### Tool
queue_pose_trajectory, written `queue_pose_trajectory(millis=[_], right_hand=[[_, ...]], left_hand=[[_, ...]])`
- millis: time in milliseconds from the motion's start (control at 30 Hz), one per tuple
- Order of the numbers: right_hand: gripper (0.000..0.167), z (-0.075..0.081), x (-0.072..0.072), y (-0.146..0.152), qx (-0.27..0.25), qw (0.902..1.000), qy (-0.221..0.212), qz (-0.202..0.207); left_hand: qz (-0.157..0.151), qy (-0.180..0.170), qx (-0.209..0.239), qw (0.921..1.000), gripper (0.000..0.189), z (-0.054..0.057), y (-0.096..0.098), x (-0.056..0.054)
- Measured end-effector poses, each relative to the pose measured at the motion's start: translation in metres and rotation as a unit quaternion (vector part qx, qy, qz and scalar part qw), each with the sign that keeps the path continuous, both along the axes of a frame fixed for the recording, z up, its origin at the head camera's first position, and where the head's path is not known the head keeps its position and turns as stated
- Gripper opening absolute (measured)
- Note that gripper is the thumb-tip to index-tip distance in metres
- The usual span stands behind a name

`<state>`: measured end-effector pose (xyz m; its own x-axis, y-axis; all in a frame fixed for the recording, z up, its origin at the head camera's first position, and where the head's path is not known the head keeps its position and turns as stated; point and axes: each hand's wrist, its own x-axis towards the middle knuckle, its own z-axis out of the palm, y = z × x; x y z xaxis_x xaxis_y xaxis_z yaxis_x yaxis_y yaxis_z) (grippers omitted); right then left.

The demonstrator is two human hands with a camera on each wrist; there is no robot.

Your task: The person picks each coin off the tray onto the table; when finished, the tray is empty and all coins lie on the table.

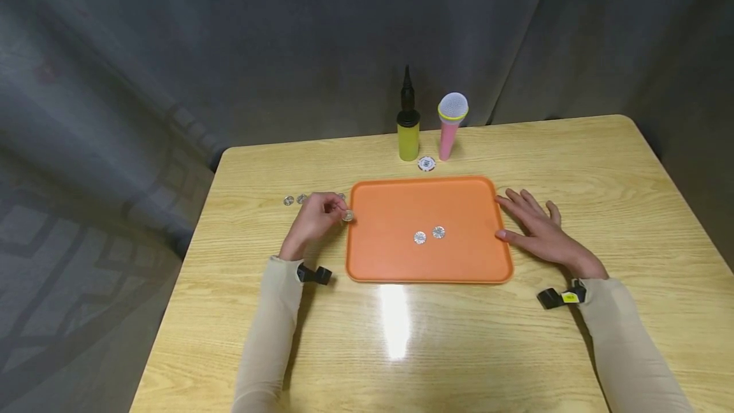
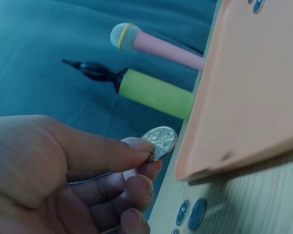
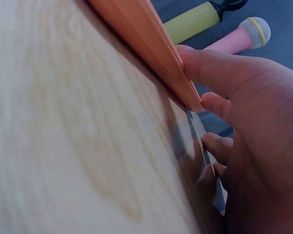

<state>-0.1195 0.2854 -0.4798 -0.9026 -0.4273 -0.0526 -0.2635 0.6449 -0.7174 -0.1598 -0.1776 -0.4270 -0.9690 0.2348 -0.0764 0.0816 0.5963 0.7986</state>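
Between thumb and fingertips, my left hand point(image 1: 316, 217) pinches a silver coin point(image 2: 162, 142) just at the left rim of an orange tray point(image 1: 395, 209). Two more silver coins, a left one point(image 1: 420, 238) and a right one point(image 1: 438, 232), lie near the middle of the tray. My right hand point(image 1: 539, 233) is spread at the tray's right side, its thumb and a fingertip resting on the rim. On the table around the left hand are several coins point(image 1: 288, 200), some partly hidden behind it.
Behind the tray stand a green hand pump point(image 1: 408, 139) with a black nozzle and a pink toy microphone point(image 1: 448, 139). A white poker chip point(image 1: 427, 164) lies in front of them. The wooden table point(image 1: 482, 343) ends at a dark grey curtain point(image 1: 321, 50).
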Motion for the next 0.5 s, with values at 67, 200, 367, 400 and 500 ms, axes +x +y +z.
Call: queue_pose_trajectory(millis=[67, 200, 367, 400, 500], right_hand=[[0.076, 0.000, 0.000, 0.000, 0.001, 1.0000, 0.001, 0.000], [0.076, 0.001, 0.000, 0.000, 0.001, 1.0000, 0.000, 0.000], [0.076, 0.003, 0.001, -0.001, 0.001, 1.0000, -0.002, 0.001], [0.076, 0.003, 0.001, -0.002, 0.001, 1.0000, -0.002, 0.001], [0.076, 0.003, 0.001, -0.002, 0.003, 1.0000, 0.001, 0.001]], left_hand=[[0.004, -0.001, 0.003, 1.0000, 0.009, 0.000, -0.004, 0.000], [0.012, -0.010, 0.007, 0.9999, 0.013, -0.002, -0.012, -0.001], [0.028, -0.023, 0.017, 0.9992, 0.012, -0.005, -0.024, -0.002], [0.031, -0.024, 0.018, 0.9991, 0.012, -0.005, -0.026, -0.003], [0.040, -0.030, 0.018, 0.9986, 0.012, -0.006, -0.031, -0.003]])
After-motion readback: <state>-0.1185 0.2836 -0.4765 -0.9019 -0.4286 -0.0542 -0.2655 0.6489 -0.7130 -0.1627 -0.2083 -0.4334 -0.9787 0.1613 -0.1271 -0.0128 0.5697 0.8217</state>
